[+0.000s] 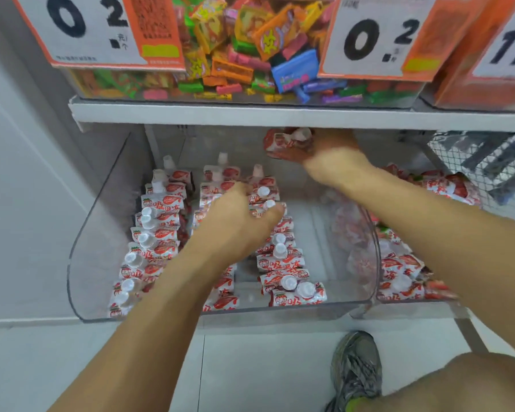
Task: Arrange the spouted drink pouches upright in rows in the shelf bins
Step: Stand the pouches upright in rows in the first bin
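Red-and-white spouted pouches stand in three rows inside the clear left bin [81,263]: a left row [155,230], a middle row [220,292] and a right row [283,263]. My left hand [238,224] rests on the middle and right rows, its fingers spread over the pouch tops. My right hand [330,150] is raised at the back of the bin, just under the shelf edge, and grips a bunch of pouches [283,141]. The clear right bin [366,310] holds a loose heap of the same pouches [405,272].
A white shelf board [250,114] runs just above the bins, carrying a box of mixed sweets [250,55] and price cards. A wire basket [482,162] stands to the right. My shoe [357,367] and knee are on the tiled floor below.
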A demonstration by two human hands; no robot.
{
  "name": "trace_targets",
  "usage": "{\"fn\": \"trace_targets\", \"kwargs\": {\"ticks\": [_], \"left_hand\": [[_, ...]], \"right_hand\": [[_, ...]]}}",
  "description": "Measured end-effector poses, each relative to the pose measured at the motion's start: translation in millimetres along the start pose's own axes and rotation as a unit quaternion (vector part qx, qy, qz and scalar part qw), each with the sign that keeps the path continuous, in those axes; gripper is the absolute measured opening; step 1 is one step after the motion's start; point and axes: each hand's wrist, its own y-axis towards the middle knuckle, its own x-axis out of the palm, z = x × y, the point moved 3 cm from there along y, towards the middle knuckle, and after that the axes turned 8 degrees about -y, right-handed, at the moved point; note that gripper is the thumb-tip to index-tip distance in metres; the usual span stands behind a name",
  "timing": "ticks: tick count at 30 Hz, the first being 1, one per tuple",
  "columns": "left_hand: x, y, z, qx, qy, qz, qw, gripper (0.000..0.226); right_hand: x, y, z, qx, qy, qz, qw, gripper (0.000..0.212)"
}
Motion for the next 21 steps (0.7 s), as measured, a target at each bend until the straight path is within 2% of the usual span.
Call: {"fn": "trace_targets", "kwargs": {"ticks": [2,4,6,10,12,15,19,21], "left_hand": [[14.4,2.5,-0.6,-0.049,-0.028,-0.034,0.998,0.076],[25.4,9.8,-4.1,-0.104,-0.071,-0.051,0.991,0.090],[32.9,20.3,-8.2,-0.136,-0.110,-0.041,0.984,0.097],[41.3,36.2,-15.7,-0.159,-0.157,-0.009,0.975,0.105],[44.7,41.9,-19.9,-0.139,-0.164,-0.029,0.976,0.100],[46.3,42.0,-16.5,-0.095,-0.194,-0.048,0.975,0.073],[42.3,45.6,-14.8,-0.081,-0.171,0.014,0.982,0.072],[41.8,49.5,-17.2,-0.093,-0.181,0.003,0.979,0.060]], "right_hand": [[5.9,10.4,-6.3,-0.006,0.034,-0.012,0.999,0.043],[10.8,11.9,-13.2,-0.042,-0.001,-0.042,0.998,0.035],[15.4,12.4,-14.4,-0.065,-0.013,-0.049,0.997,0.029],[12.7,16.3,-9.4,-0.044,0.012,-0.021,0.999,0.024],[9.9,16.9,-8.5,-0.053,-0.025,-0.008,0.998,0.022],[11.2,16.5,-9.6,-0.051,-0.041,-0.009,0.998,0.022],[19.1,18.0,-8.2,-0.020,-0.021,-0.045,0.999,0.028],[22.4,19.0,-6.6,-0.003,-0.001,-0.063,0.998,0.029]]}}
